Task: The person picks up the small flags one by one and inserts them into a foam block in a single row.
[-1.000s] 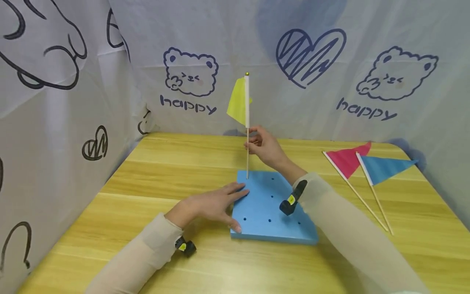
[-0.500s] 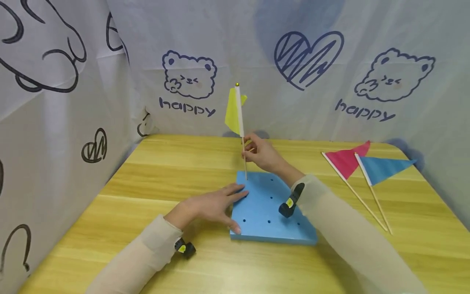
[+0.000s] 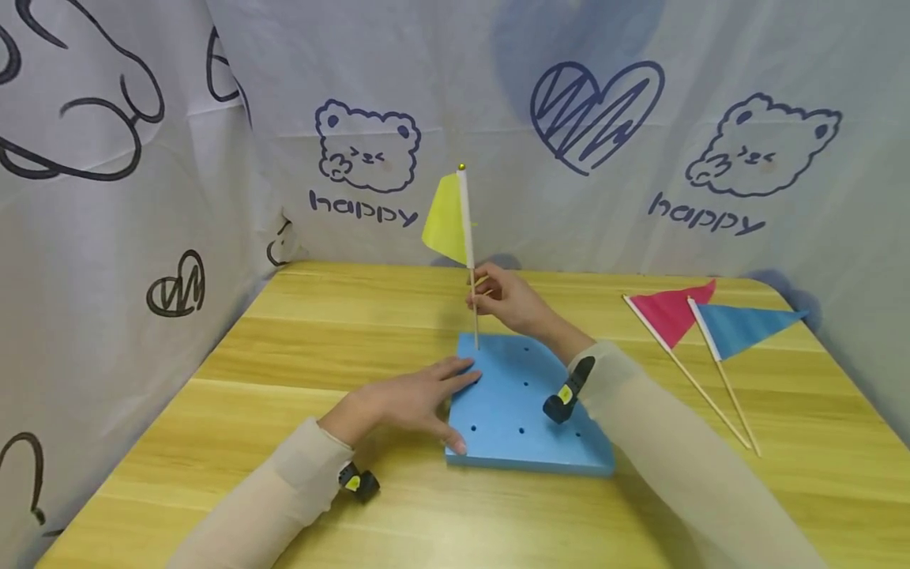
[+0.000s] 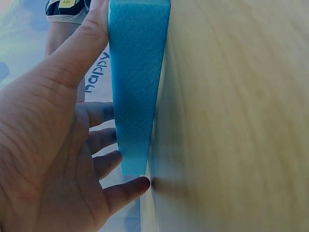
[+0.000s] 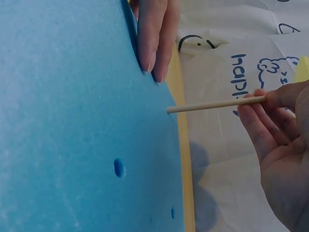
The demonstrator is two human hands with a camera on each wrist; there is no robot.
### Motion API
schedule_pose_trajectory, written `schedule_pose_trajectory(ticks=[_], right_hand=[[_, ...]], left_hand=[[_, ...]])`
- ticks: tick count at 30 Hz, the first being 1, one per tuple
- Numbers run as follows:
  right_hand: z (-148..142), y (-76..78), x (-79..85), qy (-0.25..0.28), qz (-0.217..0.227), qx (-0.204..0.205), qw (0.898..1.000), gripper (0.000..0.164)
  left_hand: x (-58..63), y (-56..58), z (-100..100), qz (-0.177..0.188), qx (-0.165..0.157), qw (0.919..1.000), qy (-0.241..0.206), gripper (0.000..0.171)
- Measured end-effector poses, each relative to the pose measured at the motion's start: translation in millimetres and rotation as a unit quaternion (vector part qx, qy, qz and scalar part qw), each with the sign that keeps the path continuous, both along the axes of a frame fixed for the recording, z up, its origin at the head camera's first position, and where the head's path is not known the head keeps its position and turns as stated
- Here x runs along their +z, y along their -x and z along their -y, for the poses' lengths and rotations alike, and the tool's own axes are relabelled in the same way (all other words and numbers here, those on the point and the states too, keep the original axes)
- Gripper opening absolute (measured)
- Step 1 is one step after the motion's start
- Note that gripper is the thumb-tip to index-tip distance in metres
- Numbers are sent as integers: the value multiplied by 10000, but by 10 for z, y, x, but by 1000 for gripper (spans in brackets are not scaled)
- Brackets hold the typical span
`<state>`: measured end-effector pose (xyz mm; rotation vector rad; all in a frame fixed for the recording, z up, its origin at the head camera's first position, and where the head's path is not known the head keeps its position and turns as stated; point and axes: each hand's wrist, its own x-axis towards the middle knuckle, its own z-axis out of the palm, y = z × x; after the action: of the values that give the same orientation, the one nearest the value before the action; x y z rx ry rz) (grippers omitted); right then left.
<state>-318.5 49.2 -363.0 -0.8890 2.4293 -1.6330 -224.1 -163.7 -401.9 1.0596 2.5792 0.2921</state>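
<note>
Against a doodled white sheet (image 3: pixel 597 213), a wooden worktop (image 3: pixel 320 316) stretches below the right grip (image 3: pixel 515 300) and carries a blue board (image 3: pixel 498 403), just under that grip and steadied at its edge by the left grip (image 3: pixel 407 397), whose straight, spread fingers are closed round nothing. Well to the right of the right grip, a blue flag (image 3: pixel 746 326) and a red flag (image 3: pixel 668 312) lie side by side. A yellow flag (image 3: pixel 446 221) rises above the right grip, which pinches its pole (image 5: pixel 212 105) between thumb and fingertips; the pole's foot meets the board below that grip, and its top leans slightly left. Pushed at that slant, the pole could bind or slip at its foot; should the left grip ease off, the board could skid; a shallow seat could let the flag topple on release. The head view alone shows the full flag and its lean; the right wrist view shows the foot close up, though not its depth, and a neighbouring hole (image 5: pixel 119 167); the left wrist view adds a finger reaching past the board toward the worktop.
</note>
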Motion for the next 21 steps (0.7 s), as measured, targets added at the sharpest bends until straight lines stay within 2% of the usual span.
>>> schedule_pose_trajectory(ticks=[5, 10, 21], right_hand=[[-27, -6, -19, 56, -89, 92, 9999, 24], [-93, 4, -19, -34, -153, -43, 9999, 30], [-288, -24, 37, -740, -515, -495, 9947, 33]], left_hand=[[-6, 6, -1, -1, -17, 10000, 7, 114], [12, 7, -27, 12, 9, 10000, -12, 114], [41, -2, -78, 35, 60, 10000, 25, 113]])
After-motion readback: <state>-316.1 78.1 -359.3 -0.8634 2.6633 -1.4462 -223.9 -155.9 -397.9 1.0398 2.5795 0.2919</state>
